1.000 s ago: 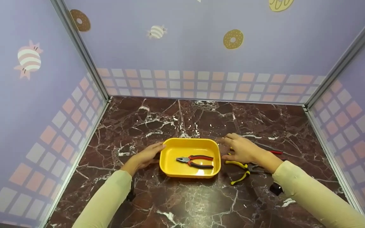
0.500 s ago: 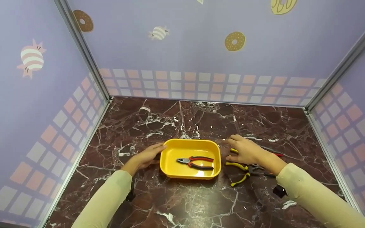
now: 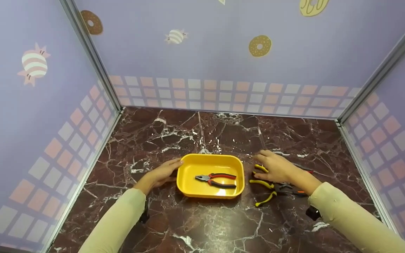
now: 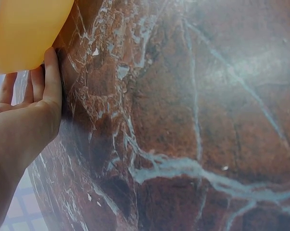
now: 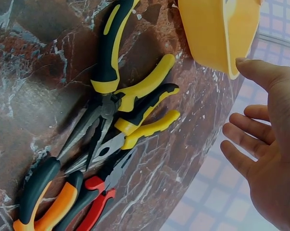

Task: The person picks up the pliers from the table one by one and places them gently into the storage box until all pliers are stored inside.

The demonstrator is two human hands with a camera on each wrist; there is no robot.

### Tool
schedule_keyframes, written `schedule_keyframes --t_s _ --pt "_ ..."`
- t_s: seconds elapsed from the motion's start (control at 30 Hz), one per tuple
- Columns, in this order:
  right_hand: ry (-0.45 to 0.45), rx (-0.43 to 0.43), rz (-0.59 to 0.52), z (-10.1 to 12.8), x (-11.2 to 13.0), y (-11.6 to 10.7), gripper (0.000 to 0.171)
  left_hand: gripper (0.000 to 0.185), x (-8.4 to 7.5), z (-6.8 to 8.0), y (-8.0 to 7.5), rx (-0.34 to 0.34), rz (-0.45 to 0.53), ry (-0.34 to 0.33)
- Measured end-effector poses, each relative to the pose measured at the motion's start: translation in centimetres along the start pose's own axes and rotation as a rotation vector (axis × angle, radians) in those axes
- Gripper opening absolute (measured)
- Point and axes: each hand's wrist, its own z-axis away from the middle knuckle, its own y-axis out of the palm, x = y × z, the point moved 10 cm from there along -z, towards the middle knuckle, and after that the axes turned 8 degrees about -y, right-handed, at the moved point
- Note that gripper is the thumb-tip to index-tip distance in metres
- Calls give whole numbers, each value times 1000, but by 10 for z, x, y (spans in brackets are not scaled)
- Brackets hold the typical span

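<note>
In the head view, a yellow plastic box (image 3: 192, 168) stands mid-table. Combination pliers (image 3: 209, 178) with red and black handles lie inside it. My left hand (image 3: 158, 175) touches the box's left side with extended fingers; in the left wrist view the fingertips meet its lower edge. Over several pliers to the right of the box is my right hand (image 3: 276, 168), fingers loosely bent and holding nothing. The right wrist view shows long-nose pliers (image 5: 106, 105) with yellow-black handles, a second yellow-black pair (image 5: 147, 131), orange-black pliers (image 5: 58, 204) and red-black pliers (image 5: 94, 185), overlapping.
The dark red marbled tabletop (image 3: 223, 130) is bounded by a patterned back wall (image 3: 209, 56) and side walls meeting in metal corner strips. A dark wrist device (image 3: 313, 212) sits below the right sleeve.
My right hand has shifted slightly right, away from the box, uncovering more of the yellow handles. The left hand, the box and the pliers inside have stayed in place.
</note>
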Motion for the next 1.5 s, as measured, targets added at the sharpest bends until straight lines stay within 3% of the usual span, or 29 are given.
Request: schedule_keyframes --t_s 0.2,0.57,0.83,1.13,1.5 --pt "29 17 -12 6 -5 9 60 65 0 2 1 1 8 4" --pt "61 -17 -26 17 -16 21 59 72 2 1 0 -11 33 -6" --pt "69 -39 -12 22 -26 30 56 67 0 3 0 9 31 -4" --pt "156 17 -38 30 -41 44 60 66 -1 3 0 10 30 1" --pt "190 52 -51 37 -47 59 57 64 -2 6 3 11 24 11"
